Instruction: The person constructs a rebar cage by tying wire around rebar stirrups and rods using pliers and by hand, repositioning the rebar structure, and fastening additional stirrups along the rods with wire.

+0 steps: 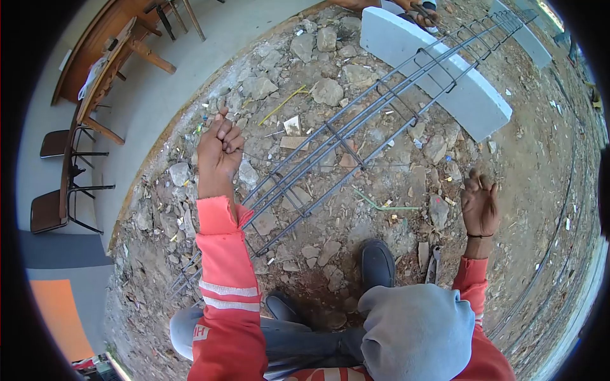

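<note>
A long rebar cage [330, 152] of several bars tied with square stirrups runs diagonally from lower left to upper right. My left hand [219, 149] is raised at the cage's left side, its fingers curled in; a thin dark line, perhaps wire, shows beside it, but what it grips is unclear. To the right of the cage and apart from it, my right hand [480, 206] has its fingers bent inward; anything in them is too small to name. A pair of pliers [433, 265] lies on the ground beside my dark shoe [377, 263].
The cage's far part rests over a pale slab on edge [438, 76], with a second slab [527, 38] beyond. Another person's hand [424, 16] shows at the top. Rubble [327, 92] covers the ground. Chairs [54, 206] and a wooden table [105, 66] stand at left.
</note>
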### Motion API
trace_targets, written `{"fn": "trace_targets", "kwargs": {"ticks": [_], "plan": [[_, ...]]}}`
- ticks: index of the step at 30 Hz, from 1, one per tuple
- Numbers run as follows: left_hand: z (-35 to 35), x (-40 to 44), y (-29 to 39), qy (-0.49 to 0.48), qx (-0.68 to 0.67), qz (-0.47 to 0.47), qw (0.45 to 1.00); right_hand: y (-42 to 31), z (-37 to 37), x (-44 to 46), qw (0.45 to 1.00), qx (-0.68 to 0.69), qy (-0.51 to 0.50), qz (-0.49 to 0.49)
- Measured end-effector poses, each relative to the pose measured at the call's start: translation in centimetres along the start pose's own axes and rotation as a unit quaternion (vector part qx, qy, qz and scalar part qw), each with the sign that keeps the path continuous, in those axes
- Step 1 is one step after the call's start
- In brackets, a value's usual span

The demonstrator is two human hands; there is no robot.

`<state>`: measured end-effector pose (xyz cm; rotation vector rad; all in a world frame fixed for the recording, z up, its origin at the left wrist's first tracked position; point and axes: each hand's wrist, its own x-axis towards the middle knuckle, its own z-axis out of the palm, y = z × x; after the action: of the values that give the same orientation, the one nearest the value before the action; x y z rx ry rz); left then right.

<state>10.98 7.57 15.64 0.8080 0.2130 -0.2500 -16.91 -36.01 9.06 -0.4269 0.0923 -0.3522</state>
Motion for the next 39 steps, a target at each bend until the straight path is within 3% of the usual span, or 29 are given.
{"fn": "trace_targets", "kwargs": {"ticks": [2, 3, 5, 6, 8, 9, 10, 11, 12, 13, 14, 16, 17, 18, 20, 22, 23, 25, 27, 29, 31, 32, 34, 35, 37, 38, 39], "plan": [[0.3, -0.6, -1.5, 0.001, 0.006, -0.012, 1.000, 2.7, 5.7, 2.8, 0.990, 0.051, 0.067, -0.114], [0.4, -0.9, -2.4, 0.002, 0.024, -0.038, 0.999, 3.0, 7.2, 4.4, 0.990, 0.054, 0.070, -0.112], [0.4, -1.4, -4.2, -0.008, 0.048, -0.090, 0.995, 3.3, 9.0, 8.0, 0.960, 0.177, 0.085, -0.198], [0.2, -1.7, -4.9, -0.005, 0.050, -0.088, 0.995, 2.2, 7.5, 10.0, 0.960, 0.179, 0.087, -0.196], [-0.4, -2.4, -6.0, -0.023, 0.043, -0.159, 0.986, -1.5, 3.1, 14.2, 0.947, 0.291, -0.126, -0.060], [-0.4, -2.9, -6.3, -0.032, 0.025, -0.178, 0.983, -2.0, 2.8, 15.9, 0.947, 0.292, -0.126, -0.055], [-0.2, -3.4, -6.5, -0.028, 0.024, -0.175, 0.984, -2.4, 3.1, 17.2, 0.972, 0.128, -0.087, -0.176], [0.2, -3.9, -6.7, -0.055, 0.024, -0.189, 0.980, -2.6, 3.3, 18.1, 0.955, -0.043, -0.046, -0.289], [0.5, -4.4, -6.4, -0.080, 0.023, -0.201, 0.976, -2.0, 5.1, 18.3, 0.957, -0.041, -0.049, -0.283], [0.8, -4.8, -5.7, -0.072, 0.020, -0.194, 0.978, -0.6, 8.4, 17.9, 0.906, -0.235, 0.038, -0.351], [1.2, -5.3, -4.8, -0.062, 0.015, -0.154, 0.986, 1.2, 11.0, 17.4, 0.807, -0.417, 0.120, -0.401], [1.7, -5.7, -2.3, -0.043, -0.028, -0.056, 0.997, 4.5, 13.7, 15.7, 0.677, -0.686, -0.094, -0.249], [1.4, -5.5, -0.1, -0.031, -0.068, 0.003, 0.997, 5.6, 14.8, 14.5, 0.583, -0.781, -0.216, -0.064], [0.8, -5.2, 2.8, -0.045, -0.106, 0.067, 0.991, 7.1, 15.5, 13.4, 0.491, -0.809, -0.320, 0.044], [0.0, -4.9, 6.7, -0.047, -0.142, 0.149, 0.978, 10.1, 13.2, 12.4, 0.463, -0.644, -0.570, 0.214], [-0.6, -5.4, 9.2, -0.041, -0.198, 0.203, 0.958, 12.9, 13.8, 9.8, 0.438, -0.566, -0.621, 0.320], [-1.2, -6.1, 9.6, -0.030, -0.197, 0.221, 0.955, 13.6, 14.2, 9.3, 0.427, -0.556, -0.637, 0.320], [-1.8, -6.9, 9.3, 0.008, -0.205, 0.285, 0.936, 15.2, 15.1, 8.7, 0.593, -0.511, -0.562, 0.268], [-3.4, -8.9, 7.9, 0.025, -0.247, 0.303, 0.920, 16.9, 13.5, 9.6, 0.868, -0.309, -0.362, 0.143], [-1.8, -11.1, 3.2, 0.120, -0.205, 0.320, 0.917, 17.5, 17.7, 11.7, 0.975, -0.084, -0.172, 0.110], [0.2, -12.7, -3.4, 0.168, -0.163, 0.243, 0.941, 17.8, 22.7, 12.1, 0.989, -0.010, -0.109, 0.098], [0.7, -13.2, -6.9, 0.157, -0.182, 0.194, 0.951, 18.4, 22.4, 13.4, 0.987, -0.003, -0.118, 0.112], [1.4, -13.6, -12.4, 0.151, -0.232, 0.140, 0.951, 18.1, 19.3, 18.6, 0.940, 0.222, -0.144, 0.214], [1.4, -13.4, -13.7, 0.145, -0.259, 0.124, 0.947, 17.7, 18.0, 20.8, 0.937, 0.224, -0.148, 0.224], [1.0, -12.8, -12.5, 0.149, -0.249, 0.152, 0.945, 16.4, 16.8, 22.9, 0.818, 0.204, -0.335, 0.420], [0.8, -12.0, -11.6, 0.151, -0.237, 0.172, 0.944, 16.1, 16.5, 22.5, 0.816, 0.202, -0.339, 0.423], [0.2, -11.3, -10.0, 0.147, -0.203, 0.220, 0.943, 15.8, 17.6, 20.1, 0.896, -0.116, -0.289, 0.316]]}}
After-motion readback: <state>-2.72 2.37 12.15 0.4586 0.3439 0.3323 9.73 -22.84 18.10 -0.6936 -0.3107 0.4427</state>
